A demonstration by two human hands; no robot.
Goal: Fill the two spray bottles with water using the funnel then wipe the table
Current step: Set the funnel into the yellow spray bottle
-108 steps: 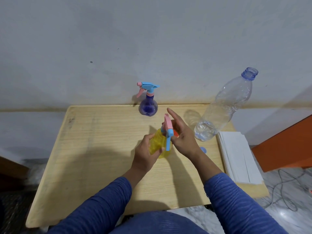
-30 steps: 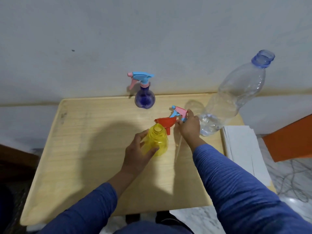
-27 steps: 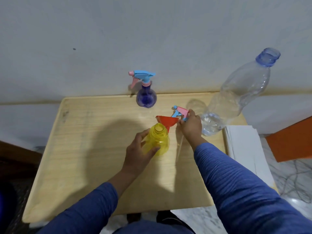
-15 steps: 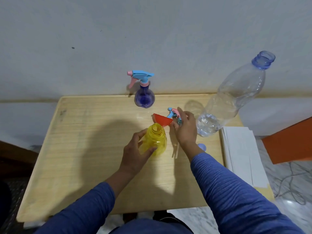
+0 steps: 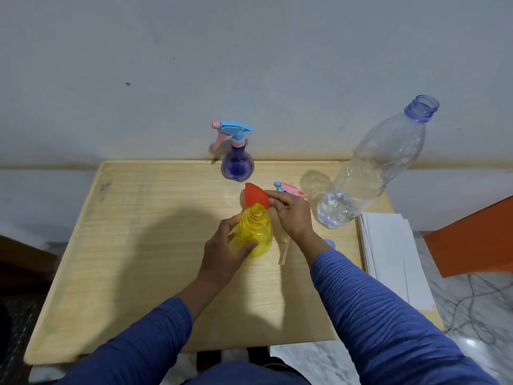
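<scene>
A yellow spray bottle [image 5: 256,232] stands uncapped at the middle of the wooden table [image 5: 138,245], and my left hand [image 5: 224,254] grips its body. My right hand [image 5: 291,215] holds a red funnel [image 5: 256,197] by its rim, tilted just behind the bottle's open neck. The yellow bottle's pink and blue spray head [image 5: 290,188] lies on the table behind my right hand, its dip tube [image 5: 284,252] showing in front of the wrist. A purple spray bottle [image 5: 237,166] with its trigger head on stands at the table's far edge.
A large clear water bottle [image 5: 372,173], uncapped and holding a little water, stands at the right. Its blue cap [image 5: 330,243] lies by my right wrist. A stack of white paper sheets [image 5: 388,257] rests on the table's right edge. A wall is directly behind.
My right hand unscrewed the spray head from the yellow bottle, laid it down behind, then picked up the red funnel and brought it toward the bottle's neck. My left hand stayed on the bottle.
</scene>
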